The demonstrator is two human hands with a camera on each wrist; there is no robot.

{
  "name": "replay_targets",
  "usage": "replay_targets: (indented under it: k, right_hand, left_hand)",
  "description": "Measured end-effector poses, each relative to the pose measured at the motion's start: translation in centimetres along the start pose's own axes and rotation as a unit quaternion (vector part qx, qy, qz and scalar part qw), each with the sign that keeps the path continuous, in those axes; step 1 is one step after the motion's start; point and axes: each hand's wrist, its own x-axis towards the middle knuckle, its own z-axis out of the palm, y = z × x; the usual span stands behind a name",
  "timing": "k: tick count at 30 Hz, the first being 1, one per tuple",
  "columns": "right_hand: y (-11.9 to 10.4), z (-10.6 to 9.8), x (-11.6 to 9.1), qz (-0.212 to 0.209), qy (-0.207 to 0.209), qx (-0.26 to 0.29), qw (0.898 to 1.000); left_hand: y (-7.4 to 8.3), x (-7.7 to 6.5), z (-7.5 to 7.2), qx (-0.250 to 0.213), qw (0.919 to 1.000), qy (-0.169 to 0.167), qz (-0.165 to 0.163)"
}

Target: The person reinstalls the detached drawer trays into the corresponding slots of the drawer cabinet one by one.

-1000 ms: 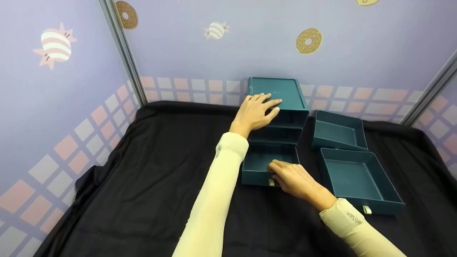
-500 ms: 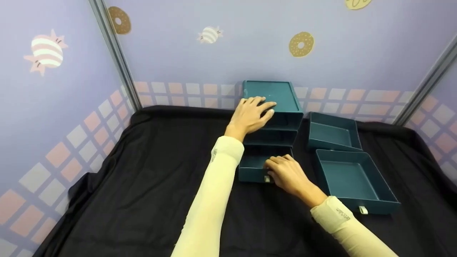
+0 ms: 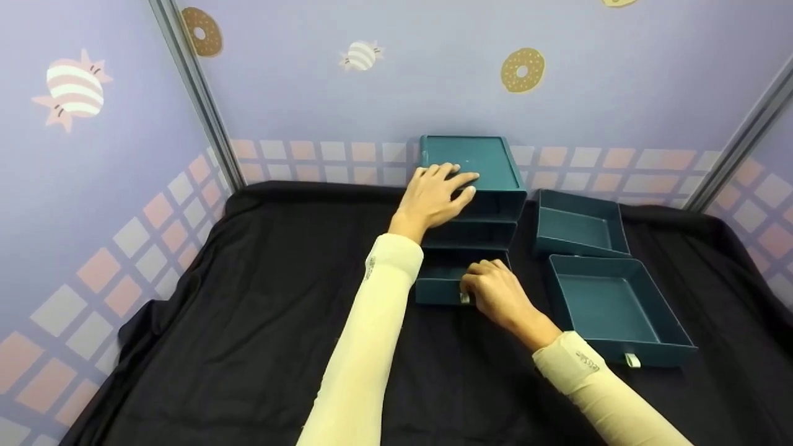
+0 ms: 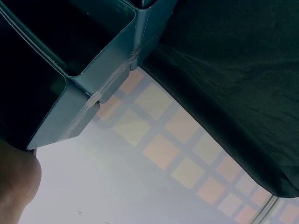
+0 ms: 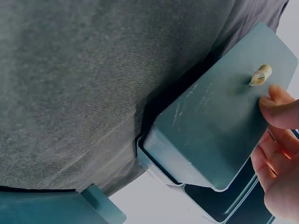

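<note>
A teal drawer cabinet (image 3: 477, 158) stands against the back wall, its two upper slots without drawers. My left hand (image 3: 430, 195) rests on the left of its top, fingers spread. Below, the bottom drawer (image 3: 438, 292) sits partly pulled out, and my right hand (image 3: 495, 294) grips the right part of its front. In the right wrist view, the thumb (image 5: 278, 114) lies against the drawer's front face (image 5: 210, 126) near the pale pull tab (image 5: 260, 75); the other fingers curl behind the rim. The left wrist view shows the cabinet's side (image 4: 51, 123) and little of the left hand.
Two loose teal drawers lie to the right: one at the back (image 3: 579, 229), tilted, and one in front (image 3: 610, 303) with its own pale tab (image 3: 632, 360). Black cloth (image 3: 248, 347) covers the table. Patterned walls (image 3: 297, 80) rise behind and at the sides.
The bottom drawer has slid further into the cabinet, pushed by my right hand. My left hand has stayed on the cabinet's top. The head view has shifted slightly.
</note>
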Motion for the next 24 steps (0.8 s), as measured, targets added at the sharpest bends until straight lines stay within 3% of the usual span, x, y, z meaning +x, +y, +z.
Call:
replay_targets:
  k: [11,24]
  right_hand:
    - [-0.20,0.29,0.46,0.044,-0.022,-0.028,0.998]
    - [0.24,0.74,0.77,0.080,-0.014,-0.009,0.997]
  left_hand:
    - [0.16,-0.06,-0.16,-0.004,1.0000,-0.005,-0.001]
    - [0.13,0.00,-0.30,-0.003,1.0000,-0.007,-0.005]
